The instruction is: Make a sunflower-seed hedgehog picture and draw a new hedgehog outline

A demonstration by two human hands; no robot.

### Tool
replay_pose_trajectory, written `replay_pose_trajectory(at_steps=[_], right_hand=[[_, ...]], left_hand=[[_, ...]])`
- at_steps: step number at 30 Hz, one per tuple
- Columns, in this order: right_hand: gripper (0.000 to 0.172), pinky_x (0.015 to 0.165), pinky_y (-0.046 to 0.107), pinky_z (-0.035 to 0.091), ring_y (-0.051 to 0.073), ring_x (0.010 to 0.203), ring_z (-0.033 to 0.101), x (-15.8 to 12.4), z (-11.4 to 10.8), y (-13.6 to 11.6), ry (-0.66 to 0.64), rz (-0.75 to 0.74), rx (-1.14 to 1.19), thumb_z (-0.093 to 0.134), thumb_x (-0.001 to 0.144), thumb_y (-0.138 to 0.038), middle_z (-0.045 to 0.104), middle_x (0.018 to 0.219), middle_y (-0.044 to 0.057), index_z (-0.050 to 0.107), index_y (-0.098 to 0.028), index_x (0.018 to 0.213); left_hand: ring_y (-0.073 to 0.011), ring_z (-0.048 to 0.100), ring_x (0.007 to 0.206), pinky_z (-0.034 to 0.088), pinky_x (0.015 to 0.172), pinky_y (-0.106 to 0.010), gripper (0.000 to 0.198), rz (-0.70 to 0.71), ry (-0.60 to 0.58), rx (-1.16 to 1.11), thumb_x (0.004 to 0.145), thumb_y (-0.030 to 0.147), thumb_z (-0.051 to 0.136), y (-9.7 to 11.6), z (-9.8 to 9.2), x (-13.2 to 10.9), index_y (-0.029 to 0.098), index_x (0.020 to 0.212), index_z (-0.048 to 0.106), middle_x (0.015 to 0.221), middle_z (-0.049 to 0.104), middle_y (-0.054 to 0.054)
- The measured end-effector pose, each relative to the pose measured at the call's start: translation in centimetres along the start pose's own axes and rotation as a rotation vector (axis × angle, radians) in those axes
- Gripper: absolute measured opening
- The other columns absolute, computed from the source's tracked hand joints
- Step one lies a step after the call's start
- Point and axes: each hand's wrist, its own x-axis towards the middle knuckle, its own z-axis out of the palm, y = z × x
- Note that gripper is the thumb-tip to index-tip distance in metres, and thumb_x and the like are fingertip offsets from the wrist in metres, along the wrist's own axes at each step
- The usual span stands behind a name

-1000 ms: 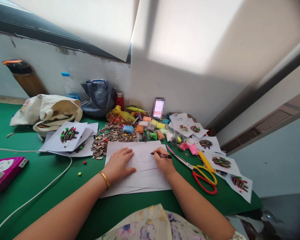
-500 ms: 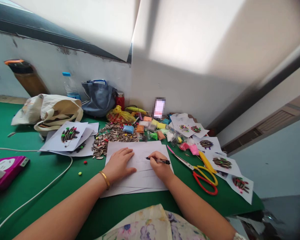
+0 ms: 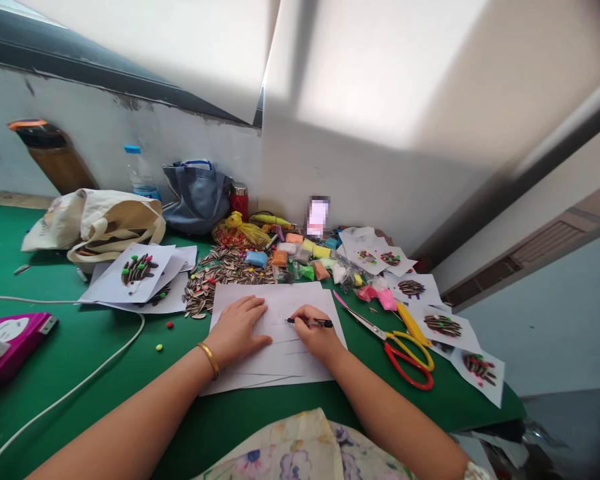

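White sheets of paper (image 3: 273, 363) lie stacked in front of me, with a faint line drawing on the top one. My left hand (image 3: 241, 327) rests flat on the left part of the top sheet, fingers stretched out and holding nothing. A black pen (image 3: 324, 323) is gripped in my right hand (image 3: 319, 333), its tip at the drawing near the middle of the sheet. Just beyond the paper lies a heap of striped sunflower seeds (image 3: 230, 270). Small packs of coloured clay (image 3: 321, 251) sit behind the sheets.
Scissors (image 3: 380, 333) with red and yellow handles and a yellow cutter (image 3: 413, 325) lie right of the paper. Seed-decorated sheets (image 3: 445, 327) line the right edge; more (image 3: 105, 283) lie left. A white cable (image 3: 100, 377) crosses the left side. A phone (image 3: 317, 217) leans on the wall.
My right hand has shifted slightly left with the pen, and the pen tip is a little lower and further left on the drawing. My left hand stays in place.
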Motion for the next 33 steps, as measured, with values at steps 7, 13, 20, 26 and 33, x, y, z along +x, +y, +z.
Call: replay_pose_trajectory(at_steps=[7,13,20,26,33], right_hand=[[0.016,0.071,0.028,0.045,0.018,0.077,0.061,0.12,-0.05,0.33,0.012,0.034,0.037,0.05,0.079,-0.02,0.067,0.078,0.001,0.066,-0.021,0.078],[0.016,0.069,0.028,0.045,0.018,0.075,0.06,0.16,-0.1,0.35,0.035,0.06,0.04,0.049,0.079,-0.021,0.066,0.077,0.001,0.065,-0.021,0.078],[0.016,0.066,0.028,0.044,0.017,0.073,0.06,0.21,-0.18,0.18,0.033,0.074,0.025,0.049,0.076,-0.02,0.066,0.074,0.0,0.065,-0.022,0.076],[0.016,0.068,0.028,0.045,0.017,0.073,0.06,0.35,-0.32,0.4,0.073,0.074,0.073,0.048,0.077,-0.021,0.065,0.075,0.001,0.065,-0.021,0.076],[0.016,0.066,0.027,0.044,0.017,0.071,0.059,0.31,-0.34,0.22,0.058,0.089,0.045,0.048,0.076,-0.021,0.066,0.074,0.0,0.065,-0.021,0.075]], left_hand=[[-0.031,0.039,0.135,0.029,0.113,-0.045,0.069,0.003,-0.007,0.015,0.071,0.05,0.071,-0.04,0.02,0.11,0.019,0.13,0.059,0.143,0.051,-0.01],[-0.0309,0.04,0.135,0.028,0.114,-0.045,0.069,0.011,-0.013,0.023,0.071,0.051,0.069,-0.06,-0.03,0.07,0.018,0.131,0.058,0.143,0.051,-0.01],[-0.031,0.039,0.135,0.029,0.113,-0.046,0.069,0.002,-0.014,0.018,0.071,0.05,0.07,-0.04,-0.01,0.06,0.019,0.131,0.058,0.143,0.051,-0.009],[-0.0311,0.039,0.136,0.028,0.114,-0.046,0.068,0.001,-0.008,-0.001,0.071,0.05,0.071,-0.16,0.1,0.14,0.02,0.131,0.058,0.143,0.051,-0.009],[-0.0312,0.039,0.135,0.027,0.114,-0.045,0.068,0.006,-0.014,-0.002,0.071,0.049,0.07,-0.16,0.01,0.13,0.019,0.131,0.058,0.144,0.05,-0.01]])
